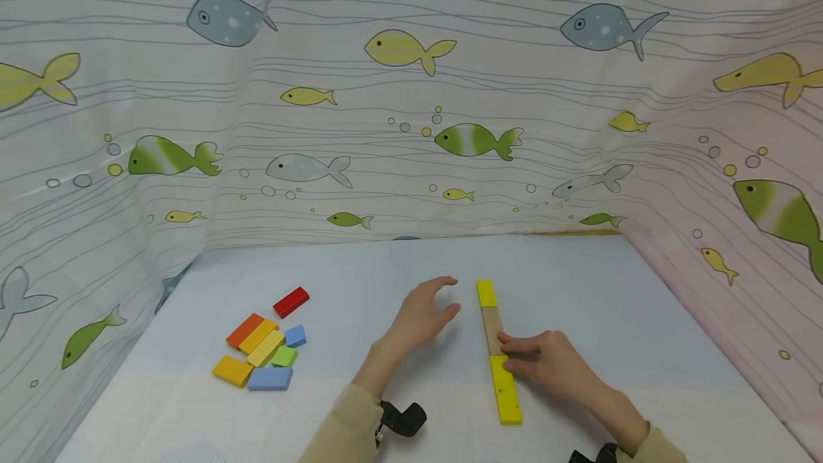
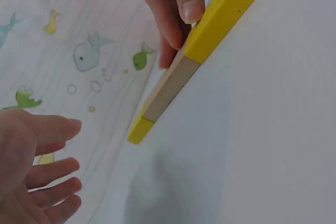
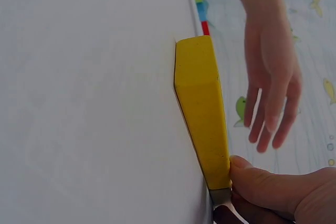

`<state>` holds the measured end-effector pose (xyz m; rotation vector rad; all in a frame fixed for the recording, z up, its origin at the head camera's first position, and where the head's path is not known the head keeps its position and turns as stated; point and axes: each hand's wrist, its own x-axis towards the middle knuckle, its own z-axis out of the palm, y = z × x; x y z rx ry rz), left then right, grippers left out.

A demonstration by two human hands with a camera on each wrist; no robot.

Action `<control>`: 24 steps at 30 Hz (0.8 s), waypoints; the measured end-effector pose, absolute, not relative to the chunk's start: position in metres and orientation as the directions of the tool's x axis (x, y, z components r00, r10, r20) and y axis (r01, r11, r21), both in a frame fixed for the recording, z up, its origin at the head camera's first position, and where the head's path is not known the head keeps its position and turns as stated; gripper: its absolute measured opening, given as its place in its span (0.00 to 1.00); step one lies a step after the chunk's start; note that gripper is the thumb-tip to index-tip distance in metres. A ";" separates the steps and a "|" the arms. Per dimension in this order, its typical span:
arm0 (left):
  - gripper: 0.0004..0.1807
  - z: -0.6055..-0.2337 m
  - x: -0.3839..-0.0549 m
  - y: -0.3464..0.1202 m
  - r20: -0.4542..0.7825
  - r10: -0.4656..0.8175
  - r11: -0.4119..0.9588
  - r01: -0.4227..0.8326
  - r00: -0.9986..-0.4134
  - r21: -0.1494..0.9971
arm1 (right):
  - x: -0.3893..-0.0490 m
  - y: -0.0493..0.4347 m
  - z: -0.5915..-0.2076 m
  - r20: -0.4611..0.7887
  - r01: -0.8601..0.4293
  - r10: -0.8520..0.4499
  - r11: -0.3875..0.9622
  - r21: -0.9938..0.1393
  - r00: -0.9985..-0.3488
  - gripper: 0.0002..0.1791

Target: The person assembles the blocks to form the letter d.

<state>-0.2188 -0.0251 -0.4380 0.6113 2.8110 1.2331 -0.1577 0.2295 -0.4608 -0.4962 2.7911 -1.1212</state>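
Three flat wooden blocks lie end to end in a row: a long yellow block (image 1: pixel 506 395) nearest me, a plain wood block (image 1: pixel 491 326) in the middle and a short yellow block (image 1: pixel 486 294) at the far end. My right hand (image 1: pixel 558 364) is at the row's right side, its thumb and fingertips touching the edge around the joint of the long yellow and plain blocks. Left of the row, my left hand (image 1: pixel 418 314) hovers above the table with fingers spread, holding nothing. The right wrist view shows the long yellow block (image 3: pixel 200 124) close up, beside the thumb.
On the table's left side lies a loose group of blocks: a red one (image 1: pixel 291 302), an orange-red one (image 1: pixel 245 331), several yellow-orange ones, a green one (image 1: pixel 284 356) and blue ones, such as the long blue block (image 1: pixel 270 379). A fish-patterned curtain (image 1: pixel 386 113) surrounds the white table (image 1: pixel 360 263).
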 end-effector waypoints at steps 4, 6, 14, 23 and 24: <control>0.24 -0.437 -0.208 -0.047 0.157 0.349 0.622 0.354 -0.924 0.699 | -0.158 0.229 -0.461 0.034 -0.260 -0.328 0.677 -0.688 -0.944 0.19; 0.24 -0.437 -0.203 -0.059 0.169 0.342 0.622 0.357 -0.924 0.697 | -0.158 0.229 -0.461 0.034 -0.258 -0.326 0.675 -0.691 -0.945 0.19; 0.24 -0.431 -0.180 -0.102 0.166 0.268 0.645 0.304 -0.949 0.701 | -0.158 0.229 -0.462 0.039 -0.261 -0.326 0.673 -0.692 -0.945 0.18; 0.25 -0.423 -0.169 -0.156 0.066 0.167 0.728 0.168 -0.984 0.665 | -0.158 0.230 -0.461 0.019 -0.240 -0.317 0.677 -0.696 -0.948 0.18; 0.25 -0.423 -0.170 -0.164 0.074 0.169 0.730 0.176 -0.983 0.660 | -0.158 0.230 -0.461 0.016 -0.238 -0.317 0.677 -0.697 -0.948 0.19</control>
